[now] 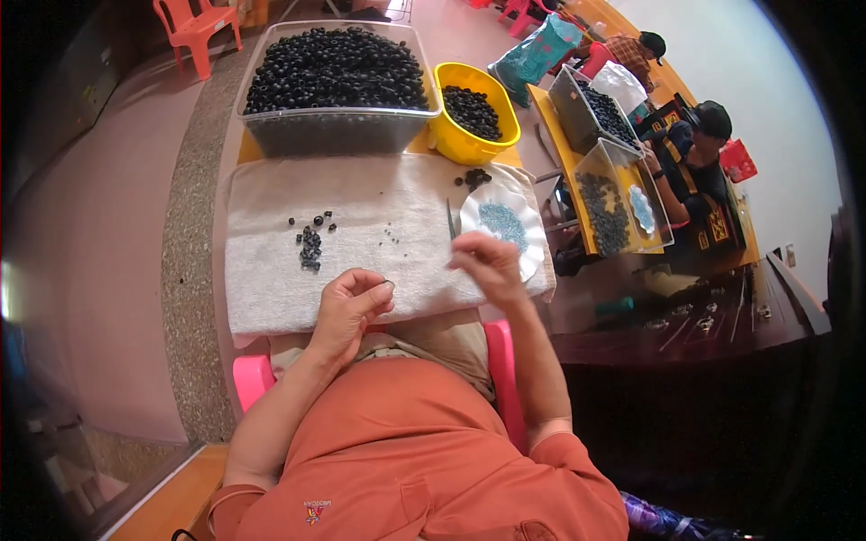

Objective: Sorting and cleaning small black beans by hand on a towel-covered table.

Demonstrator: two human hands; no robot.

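My left hand (350, 311) is closed in a pinch at the towel's near edge, with a small black piece (386, 282) between thumb and fingertips. My right hand (492, 269) is over the near side of a white scalloped plate (534, 236). Its fingers are curled together and a little blurred; whatever they may hold is hidden. Tiny light-blue pieces (502, 222) lie heaped on the plate. Left of the plate rests a thin dark tool (451, 219). A cluster of small black cylindrical parts (309, 249) lies on the white towel (271, 298), with tiny dark bits mid-towel.
Behind the towel stand a large clear bin (334, 135) and a yellow basin (469, 150), both holding black parts. More black parts (473, 179) lie by the plate. Two people sit to the right, near a table (582, 194) with clear bins. An orange chair (198, 32) stands far left.
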